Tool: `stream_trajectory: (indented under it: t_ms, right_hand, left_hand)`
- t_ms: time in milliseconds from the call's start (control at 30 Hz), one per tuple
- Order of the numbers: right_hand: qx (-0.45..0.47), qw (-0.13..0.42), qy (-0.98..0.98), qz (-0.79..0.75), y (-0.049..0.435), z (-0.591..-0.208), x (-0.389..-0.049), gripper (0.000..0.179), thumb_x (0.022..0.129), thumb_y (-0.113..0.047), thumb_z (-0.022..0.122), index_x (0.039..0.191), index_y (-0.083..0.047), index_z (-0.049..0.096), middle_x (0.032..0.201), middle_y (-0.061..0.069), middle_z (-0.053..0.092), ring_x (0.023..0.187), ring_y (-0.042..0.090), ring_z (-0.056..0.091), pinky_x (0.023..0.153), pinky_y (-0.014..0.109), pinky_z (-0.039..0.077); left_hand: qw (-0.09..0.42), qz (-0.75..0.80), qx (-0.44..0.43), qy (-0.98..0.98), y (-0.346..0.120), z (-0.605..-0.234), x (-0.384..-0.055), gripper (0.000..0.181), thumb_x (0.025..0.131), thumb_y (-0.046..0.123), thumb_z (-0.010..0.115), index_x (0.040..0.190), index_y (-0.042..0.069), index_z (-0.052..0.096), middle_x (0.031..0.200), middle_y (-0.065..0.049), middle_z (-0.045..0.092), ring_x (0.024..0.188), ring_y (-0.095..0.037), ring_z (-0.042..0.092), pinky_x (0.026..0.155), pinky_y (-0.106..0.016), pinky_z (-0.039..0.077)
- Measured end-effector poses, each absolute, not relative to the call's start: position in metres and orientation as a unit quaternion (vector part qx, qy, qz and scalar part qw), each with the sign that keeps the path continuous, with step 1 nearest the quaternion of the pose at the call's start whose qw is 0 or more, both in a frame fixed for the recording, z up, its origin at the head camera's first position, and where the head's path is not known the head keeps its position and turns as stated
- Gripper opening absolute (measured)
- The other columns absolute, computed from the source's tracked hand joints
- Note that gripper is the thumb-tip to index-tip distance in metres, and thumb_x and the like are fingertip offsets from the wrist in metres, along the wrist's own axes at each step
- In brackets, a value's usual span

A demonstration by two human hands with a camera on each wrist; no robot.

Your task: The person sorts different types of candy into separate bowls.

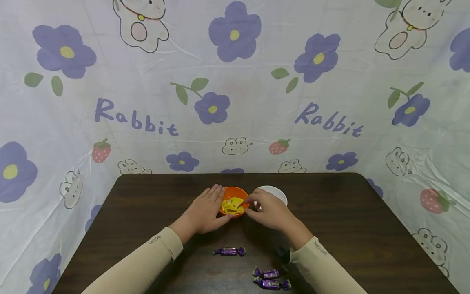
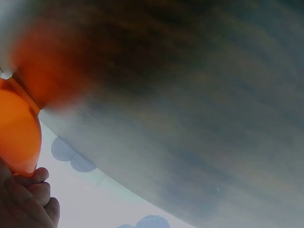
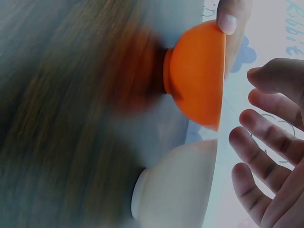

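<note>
An orange bowl (image 1: 229, 192) with several yellow-wrapped candies (image 1: 232, 205) in it stands towards the back of the table. My left hand (image 1: 205, 210) holds its left side, the thumb on the near rim and the fingers along the far left. My right hand (image 1: 269, 209) hovers at the bowl's right rim; in the right wrist view its loosely bent fingers (image 3: 259, 147) are spread apart with nothing between them. Behind that hand, partly hidden by it, sits a white bowl (image 1: 276, 192). The left wrist view catches only the orange bowl's side (image 2: 19, 128) and some fingertips.
One purple-wrapped candy (image 1: 229, 251) lies in front of the bowls. Two more purple candies, a farther one (image 1: 269, 273) and a nearer one (image 1: 271, 284), lie by the right forearm. A small black object (image 1: 283, 255) shows beside the right cuff. Printed cloth (image 1: 235, 81) hangs behind the dark table (image 1: 349, 228).
</note>
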State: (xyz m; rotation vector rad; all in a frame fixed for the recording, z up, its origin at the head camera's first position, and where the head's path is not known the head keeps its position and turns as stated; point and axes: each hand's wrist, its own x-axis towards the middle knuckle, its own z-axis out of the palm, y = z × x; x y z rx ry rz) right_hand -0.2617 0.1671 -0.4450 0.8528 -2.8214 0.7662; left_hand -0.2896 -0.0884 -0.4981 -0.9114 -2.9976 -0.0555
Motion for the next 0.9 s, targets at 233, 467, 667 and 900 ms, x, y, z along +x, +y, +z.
stream_trajectory:
  t_ms: [233,467,667,900]
  right_hand:
    - [0.281,0.051,-0.928,0.239,0.185,-0.447,-0.251,0.017,0.097,-0.023,0.078,0.111,-0.013,0.079,0.106,0.004,0.073,0.091,0.02,0.068,0.078,0.028,0.06]
    - [0.284,0.055,-0.931,0.222,0.202,-0.444,-0.235,0.018,0.096,-0.025,0.079,0.112,-0.017,0.079,0.107,0.0,0.073,0.09,0.018,0.069,0.077,0.029,0.058]
    - [0.282,0.039,-0.933,0.22,0.216,-0.443,-0.22,0.016,0.096,-0.028,0.079,0.111,-0.021,0.078,0.108,-0.004,0.073,0.088,0.015,0.065,0.076,0.026,0.056]
    - [0.278,0.035,-0.935,0.22,0.233,-0.44,-0.202,0.017,0.096,-0.027,0.08,0.11,-0.018,0.078,0.109,-0.002,0.073,0.094,0.017,0.069,0.083,0.033,0.061]
  left_hand:
    - [0.001,-0.025,-0.289,-0.957,-0.087,-0.496,-0.289,0.097,0.104,0.073,0.034,0.17,0.003,0.019,0.178,-0.014,0.018,0.167,-0.031,0.017,0.136,-0.047,0.015]
    - [-0.009,-0.035,-0.285,-0.958,-0.085,-0.492,-0.287,0.097,0.104,0.072,0.037,0.17,0.003,0.019,0.178,-0.015,0.017,0.167,-0.031,0.016,0.136,-0.047,0.015]
    - [-0.005,-0.043,-0.282,-0.958,-0.085,-0.492,-0.288,0.098,0.104,0.073,0.038,0.169,0.003,0.02,0.178,-0.016,0.017,0.167,-0.033,0.017,0.136,-0.048,0.015]
    - [0.007,-0.044,-0.283,-0.958,-0.082,-0.491,-0.287,0.1,0.103,0.076,0.035,0.169,0.002,0.018,0.179,-0.016,0.012,0.167,-0.034,0.015,0.136,-0.049,0.014]
